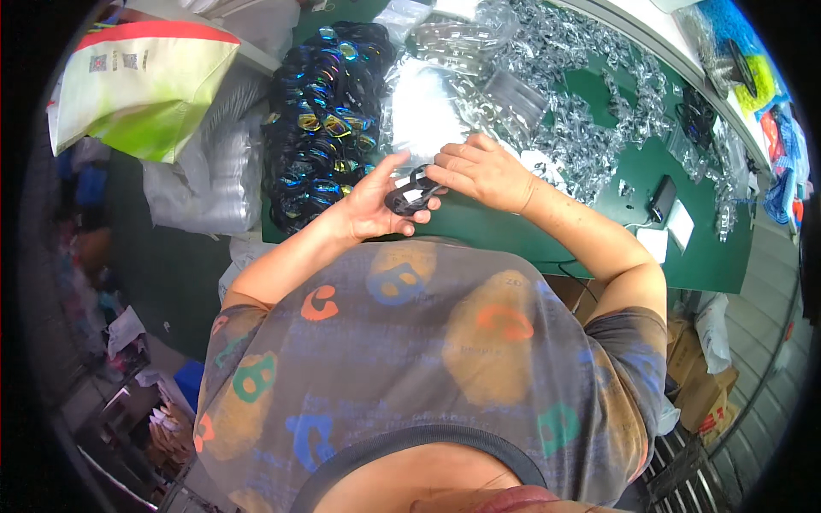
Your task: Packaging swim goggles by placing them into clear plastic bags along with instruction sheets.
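Note:
Close in front of my chest, at the near edge of the green table, both hands are on a pair of black goggles with white patches on it. My left hand cradles it from the left, palm up, with the thumb raised and the fingers curled beneath. From the right, my right hand pinches its upper part with bent fingers. A heap of black goggles with shiny blue and yellow lenses lies just left of my hands. Beyond them is a bright stack of clear plastic sleeves.
Many small clear plastic pieces cover the table's far right. A black box-shaped device and white cards lie at the right. To the left are a white-and-green bag and clear-wrapped bundles. Cardboard boxes stand lower right.

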